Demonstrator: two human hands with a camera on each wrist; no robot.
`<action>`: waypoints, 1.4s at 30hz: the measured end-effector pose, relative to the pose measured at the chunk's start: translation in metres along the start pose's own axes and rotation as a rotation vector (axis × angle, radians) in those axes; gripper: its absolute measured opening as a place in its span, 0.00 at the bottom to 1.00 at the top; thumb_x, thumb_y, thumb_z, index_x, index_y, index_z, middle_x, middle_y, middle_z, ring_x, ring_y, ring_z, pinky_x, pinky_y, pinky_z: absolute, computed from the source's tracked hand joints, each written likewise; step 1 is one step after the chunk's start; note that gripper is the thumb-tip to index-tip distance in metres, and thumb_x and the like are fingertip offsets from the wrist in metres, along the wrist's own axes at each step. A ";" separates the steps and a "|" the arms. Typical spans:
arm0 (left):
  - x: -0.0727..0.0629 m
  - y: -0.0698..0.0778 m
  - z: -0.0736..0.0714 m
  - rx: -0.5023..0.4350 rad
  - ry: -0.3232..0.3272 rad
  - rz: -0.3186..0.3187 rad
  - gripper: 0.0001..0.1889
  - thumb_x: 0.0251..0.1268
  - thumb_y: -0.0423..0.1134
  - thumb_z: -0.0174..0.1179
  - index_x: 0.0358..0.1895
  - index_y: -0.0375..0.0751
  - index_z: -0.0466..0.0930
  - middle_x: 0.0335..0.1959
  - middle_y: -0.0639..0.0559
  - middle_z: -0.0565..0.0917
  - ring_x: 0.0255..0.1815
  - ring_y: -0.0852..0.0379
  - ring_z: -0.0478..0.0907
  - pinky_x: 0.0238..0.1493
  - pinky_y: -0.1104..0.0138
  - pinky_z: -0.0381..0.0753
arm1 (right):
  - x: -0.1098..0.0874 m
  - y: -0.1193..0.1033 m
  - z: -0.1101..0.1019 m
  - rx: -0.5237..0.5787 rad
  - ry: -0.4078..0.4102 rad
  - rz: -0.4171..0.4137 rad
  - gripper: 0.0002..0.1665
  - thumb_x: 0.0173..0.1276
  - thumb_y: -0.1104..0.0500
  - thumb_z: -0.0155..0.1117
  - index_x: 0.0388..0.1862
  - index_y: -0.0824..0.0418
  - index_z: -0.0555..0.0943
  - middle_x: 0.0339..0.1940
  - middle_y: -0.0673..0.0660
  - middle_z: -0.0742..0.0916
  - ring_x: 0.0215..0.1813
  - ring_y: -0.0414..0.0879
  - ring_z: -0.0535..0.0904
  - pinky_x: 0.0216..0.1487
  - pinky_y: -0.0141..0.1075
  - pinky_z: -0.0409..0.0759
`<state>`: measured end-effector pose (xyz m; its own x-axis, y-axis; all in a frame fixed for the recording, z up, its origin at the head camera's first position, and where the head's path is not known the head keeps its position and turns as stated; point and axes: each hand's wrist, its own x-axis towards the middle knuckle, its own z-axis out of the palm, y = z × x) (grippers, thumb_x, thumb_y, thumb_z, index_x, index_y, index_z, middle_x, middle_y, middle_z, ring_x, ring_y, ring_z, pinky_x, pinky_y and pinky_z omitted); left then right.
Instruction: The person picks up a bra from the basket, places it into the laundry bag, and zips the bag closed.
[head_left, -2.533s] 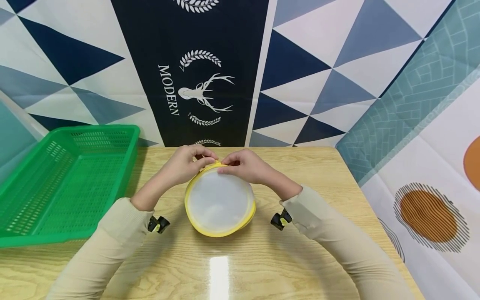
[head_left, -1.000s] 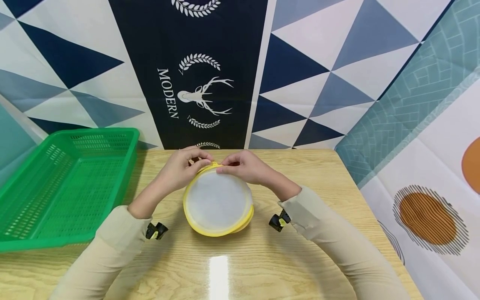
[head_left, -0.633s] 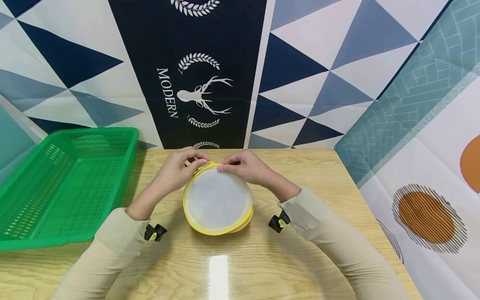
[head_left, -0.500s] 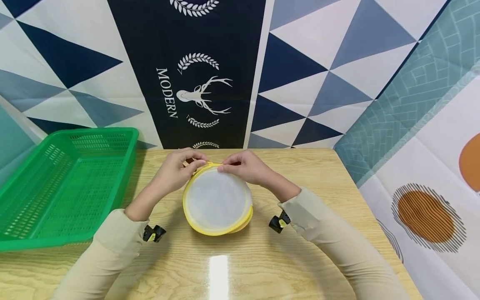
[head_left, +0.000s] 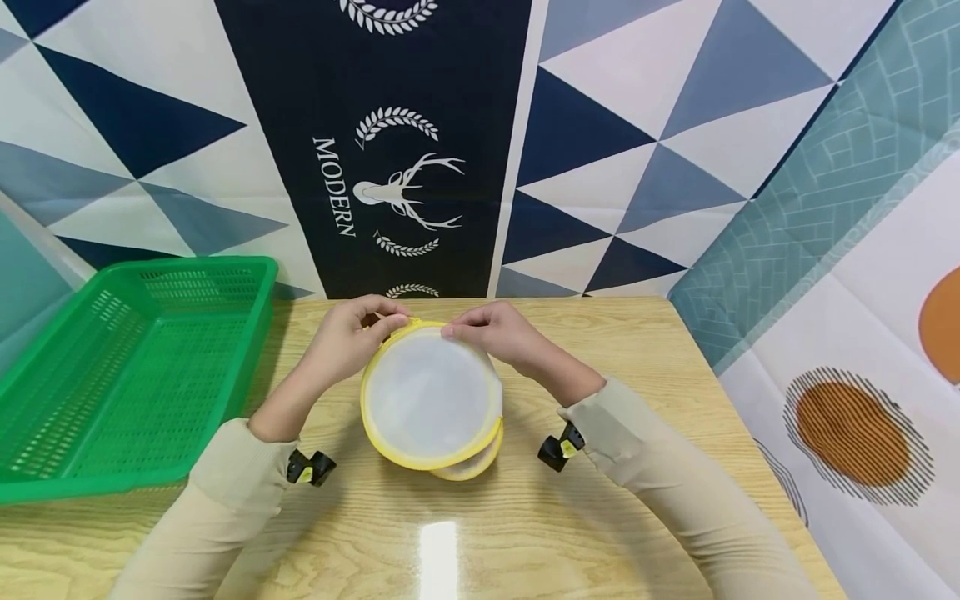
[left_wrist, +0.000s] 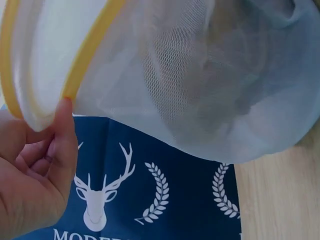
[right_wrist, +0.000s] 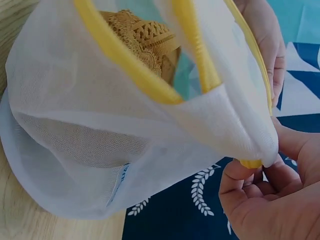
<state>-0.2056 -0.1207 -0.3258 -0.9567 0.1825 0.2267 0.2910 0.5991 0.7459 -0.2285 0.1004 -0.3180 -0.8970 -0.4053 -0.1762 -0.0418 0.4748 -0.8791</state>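
A white mesh laundry bag (head_left: 431, 392) with yellow trim is held up over the table between both hands. My left hand (head_left: 341, 346) pinches its yellow rim at the upper left; the left wrist view shows the thumb (left_wrist: 65, 112) against the trim. At the top right of the rim my right hand (head_left: 506, 337) pinches the edge, thumb and finger meeting on a yellow end in the right wrist view. Between the parted yellow edges in that view, a brown lace garment (right_wrist: 142, 40) shows inside the bag. The mesh side (left_wrist: 210, 80) bulges below the rim.
To the left stands a green plastic basket (head_left: 157, 375) with perforated sides. The wooden table (head_left: 600, 517) ends at a patterned backdrop (head_left: 420, 125) behind the hands. A second patterned cloth (head_left: 847, 317) runs along the right side.
My left hand has slid a little left along the rim. My right hand has shifted slightly right. The bag's round top has tilted, and a gap now shows at its lower right edge.
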 end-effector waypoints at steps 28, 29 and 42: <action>0.002 0.013 0.007 -0.074 -0.078 0.001 0.08 0.63 0.39 0.60 0.42 0.42 0.84 0.39 0.48 0.83 0.33 0.52 0.76 0.27 0.66 0.80 | 0.000 -0.009 0.002 -0.387 -0.027 -0.245 0.17 0.63 0.56 0.64 0.50 0.59 0.82 0.41 0.54 0.85 0.32 0.44 0.70 0.31 0.30 0.70; 0.002 0.012 0.007 -0.077 -0.081 -0.001 0.08 0.63 0.39 0.60 0.42 0.42 0.84 0.40 0.48 0.83 0.33 0.52 0.76 0.27 0.66 0.80 | 0.000 -0.009 0.001 -0.398 -0.034 -0.249 0.17 0.64 0.57 0.64 0.51 0.59 0.82 0.42 0.54 0.85 0.32 0.44 0.70 0.31 0.29 0.70; 0.002 0.015 0.008 -0.074 -0.089 0.018 0.09 0.63 0.40 0.60 0.42 0.42 0.84 0.39 0.48 0.83 0.31 0.53 0.76 0.28 0.67 0.80 | -0.001 -0.011 0.008 -0.449 -0.011 -0.346 0.15 0.63 0.51 0.65 0.44 0.57 0.85 0.36 0.51 0.85 0.32 0.42 0.71 0.30 0.29 0.70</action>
<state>-0.2030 -0.1052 -0.3196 -0.9464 0.2631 0.1871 0.3046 0.5360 0.7873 -0.2240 0.0894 -0.3118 -0.7934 -0.6032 0.0818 -0.5176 0.5977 -0.6122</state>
